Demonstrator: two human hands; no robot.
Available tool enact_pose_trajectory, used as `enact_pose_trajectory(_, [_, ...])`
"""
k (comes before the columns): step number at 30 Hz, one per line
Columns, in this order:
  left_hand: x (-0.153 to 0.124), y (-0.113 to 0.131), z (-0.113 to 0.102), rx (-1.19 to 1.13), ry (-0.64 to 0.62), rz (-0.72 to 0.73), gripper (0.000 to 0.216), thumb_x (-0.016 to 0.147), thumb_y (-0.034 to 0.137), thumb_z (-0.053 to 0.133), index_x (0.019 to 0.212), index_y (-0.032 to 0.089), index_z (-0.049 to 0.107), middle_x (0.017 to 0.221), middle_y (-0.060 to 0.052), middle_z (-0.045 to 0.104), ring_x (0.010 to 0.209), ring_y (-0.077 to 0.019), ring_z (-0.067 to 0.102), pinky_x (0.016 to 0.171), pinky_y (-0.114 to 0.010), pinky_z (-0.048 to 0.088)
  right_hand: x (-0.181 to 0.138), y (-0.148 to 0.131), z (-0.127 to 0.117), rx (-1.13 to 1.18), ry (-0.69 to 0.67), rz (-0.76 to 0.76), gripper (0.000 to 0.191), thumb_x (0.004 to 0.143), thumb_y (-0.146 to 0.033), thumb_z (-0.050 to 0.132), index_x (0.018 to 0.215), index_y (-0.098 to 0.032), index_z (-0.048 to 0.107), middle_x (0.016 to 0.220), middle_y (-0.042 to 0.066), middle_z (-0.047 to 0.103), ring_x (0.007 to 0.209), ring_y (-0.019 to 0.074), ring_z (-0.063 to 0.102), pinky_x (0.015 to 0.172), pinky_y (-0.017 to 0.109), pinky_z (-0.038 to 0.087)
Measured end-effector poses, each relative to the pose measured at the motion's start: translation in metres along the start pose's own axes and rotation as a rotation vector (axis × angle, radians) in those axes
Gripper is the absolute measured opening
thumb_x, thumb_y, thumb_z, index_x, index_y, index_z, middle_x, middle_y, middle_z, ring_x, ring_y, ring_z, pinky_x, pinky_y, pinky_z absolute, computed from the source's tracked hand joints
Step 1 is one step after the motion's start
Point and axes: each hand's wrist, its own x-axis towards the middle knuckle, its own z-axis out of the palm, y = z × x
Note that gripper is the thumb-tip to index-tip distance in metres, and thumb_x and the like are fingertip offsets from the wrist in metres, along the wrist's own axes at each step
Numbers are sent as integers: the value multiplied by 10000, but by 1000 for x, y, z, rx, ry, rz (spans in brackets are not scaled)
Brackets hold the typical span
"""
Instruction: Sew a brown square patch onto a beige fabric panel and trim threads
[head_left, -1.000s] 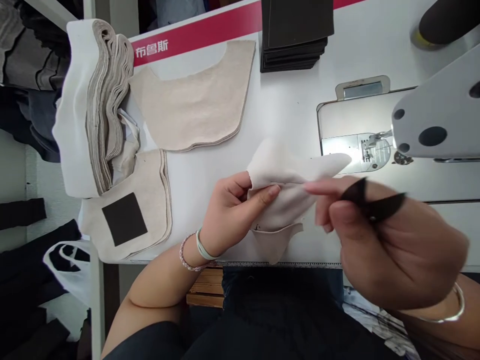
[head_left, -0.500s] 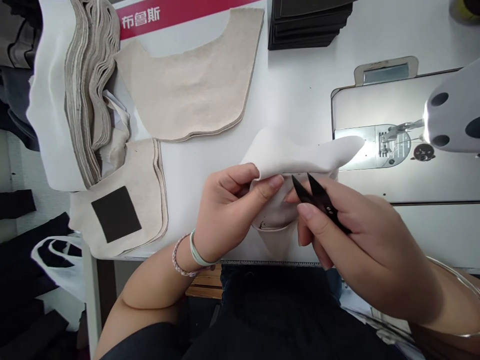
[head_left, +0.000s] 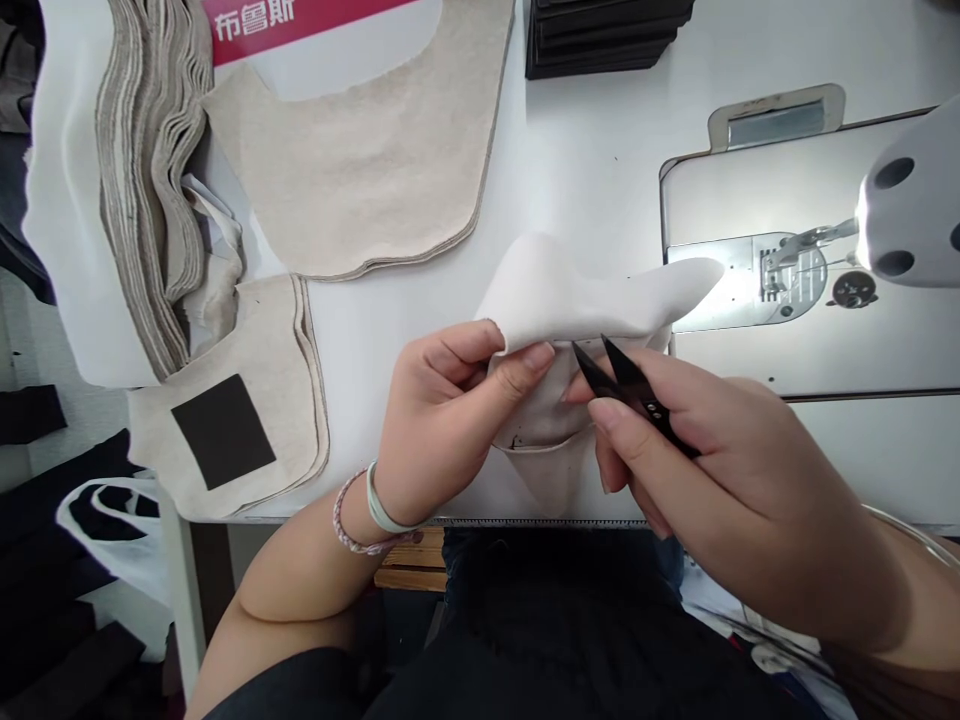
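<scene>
My left hand [head_left: 457, 405] pinches a pale fabric piece [head_left: 566, 290] between thumb and fingers near a seam. The fabric is folded, with part of it hanging toward the table's front edge. Black thread snips [head_left: 634, 390] rest in my right hand [head_left: 697, 450], thumb and fingers closed round them. Their two blades are apart, with the tips at the seam just right of my left thumb. Whether a thread lies between the blades is too small to tell. Some right fingers are hidden behind the snips and touch the fabric.
A sewing machine [head_left: 907, 210] stands at the right, its needle plate [head_left: 727, 290] beside the fabric. Beige cut pieces [head_left: 375, 180] lie at the back left. A black square [head_left: 223, 432] sits on another beige stack [head_left: 300, 440]. Black pieces [head_left: 600, 40] are piled at the back.
The view has shifted slightly, so most things sit a little further left and up. Both hands keep the same grip on the fabric and the thread snips, whose blades remain apart.
</scene>
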Motion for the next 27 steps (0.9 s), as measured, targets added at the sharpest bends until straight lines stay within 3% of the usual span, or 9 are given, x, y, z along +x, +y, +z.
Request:
enact_pose_trajectory(8, [0,1,0,3,14,-2,104,799,316,761,816,216,740,649,19,615,692,-132,630,599,-231,526,-2,1,-2,-14,-22,-23,196,953,-198,445,773,-205,524,513,-49,502,403,81,402,436,260,352])
enact_pose_trajectory(13, [-1,2,0,14,15,-7,121,800,326,759,837,212,745,642,11,623,686,-146,635,578,-243,525,-2,1,0,3,17,-60,201,941,-167,449,755,-212,508,601,-23,580,442,86,454,452,259,380])
enact_pose_trajectory(27, [-1,3,3,-12,-7,-11,112,821,319,739,798,210,737,660,19,633,613,-116,609,563,-242,504,-2,2,1,14,30,-65,193,935,-151,455,761,-210,517,662,-7,614,475,84,492,465,261,391])
